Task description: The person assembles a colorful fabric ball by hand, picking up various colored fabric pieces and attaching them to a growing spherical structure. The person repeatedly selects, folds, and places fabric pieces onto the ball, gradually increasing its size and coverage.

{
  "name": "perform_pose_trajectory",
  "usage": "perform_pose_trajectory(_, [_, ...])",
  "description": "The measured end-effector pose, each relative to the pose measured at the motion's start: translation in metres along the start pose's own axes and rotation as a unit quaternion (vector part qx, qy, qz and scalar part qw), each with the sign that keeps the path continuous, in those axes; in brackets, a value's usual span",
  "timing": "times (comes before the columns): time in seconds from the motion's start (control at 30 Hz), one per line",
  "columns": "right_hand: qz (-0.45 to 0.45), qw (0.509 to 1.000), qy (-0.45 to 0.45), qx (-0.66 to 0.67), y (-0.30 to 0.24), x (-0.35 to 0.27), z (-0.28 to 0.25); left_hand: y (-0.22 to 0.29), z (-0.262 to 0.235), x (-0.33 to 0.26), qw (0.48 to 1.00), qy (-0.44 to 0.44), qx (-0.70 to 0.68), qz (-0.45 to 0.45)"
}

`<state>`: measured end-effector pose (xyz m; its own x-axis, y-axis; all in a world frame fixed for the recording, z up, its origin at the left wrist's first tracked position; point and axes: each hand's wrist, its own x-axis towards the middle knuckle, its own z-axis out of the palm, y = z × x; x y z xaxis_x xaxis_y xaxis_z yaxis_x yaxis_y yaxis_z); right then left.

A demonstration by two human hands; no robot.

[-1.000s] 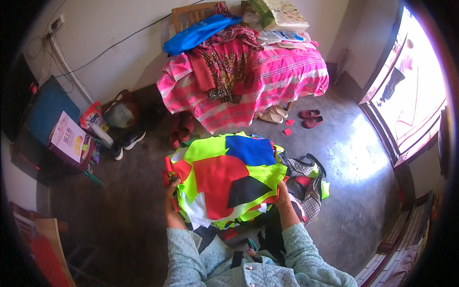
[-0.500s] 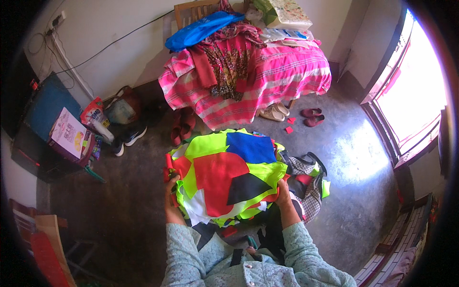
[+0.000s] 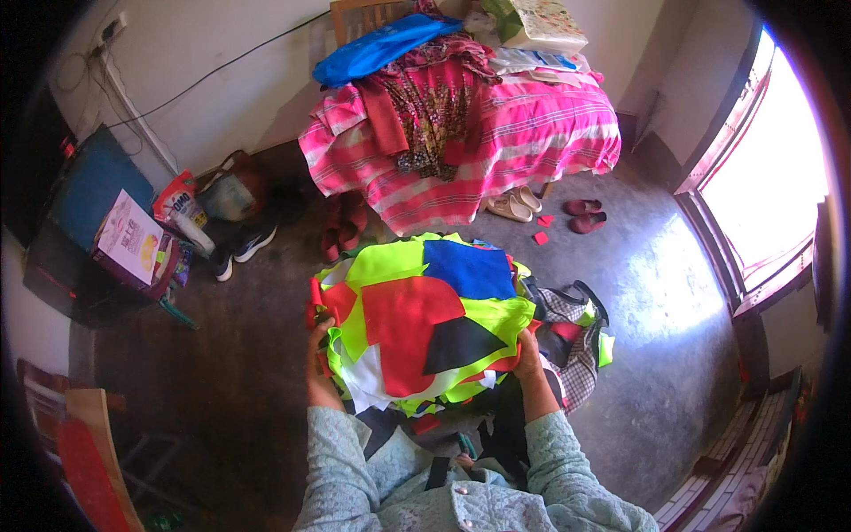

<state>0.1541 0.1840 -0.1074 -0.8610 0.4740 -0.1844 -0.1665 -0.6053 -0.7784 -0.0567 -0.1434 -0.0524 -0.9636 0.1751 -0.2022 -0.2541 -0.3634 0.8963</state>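
A big heap of cut fabric pieces (image 3: 403,341) in red, lime, blue, black and white lies in front of my body. My left hand (image 3: 320,362) grips its left edge, thumb on the outer side and most fingers hidden by the cloth. On the opposite edge my right hand (image 3: 531,362) closes round lime and red pieces, its fingertips partly out of sight beneath them. Just right of the heap sits a checked bag (image 3: 581,372) with a dark rim and more lime and red scraps in it.
Beyond the heap stands a table with a pink checked cloth (image 3: 541,133), bearing clothes and a blue bag (image 3: 386,49). Shoes (image 3: 510,206) and small red scraps (image 3: 541,238) lie on the floor. A box (image 3: 133,239) is at left; a bright doorway (image 3: 767,177) opens at right.
The view has shifted slightly, so the surroundings sit a little differently in the picture. Both hands keep the same hold on the fabric heap.
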Motion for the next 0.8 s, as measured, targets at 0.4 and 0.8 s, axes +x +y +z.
perform_pose_trajectory(0.4, [-0.004, 0.999, 0.034, -0.022, 0.005, 0.000, -0.001, -0.001, 0.005, -0.003, 1.000, -0.002, 0.003, -0.002])
perform_pose_trajectory(0.8, [-0.203, 0.922, -0.006, -0.330, 0.000, -0.005, -0.013, 0.009, 0.015, 0.007, 0.998, -0.027, 0.050, 0.022])
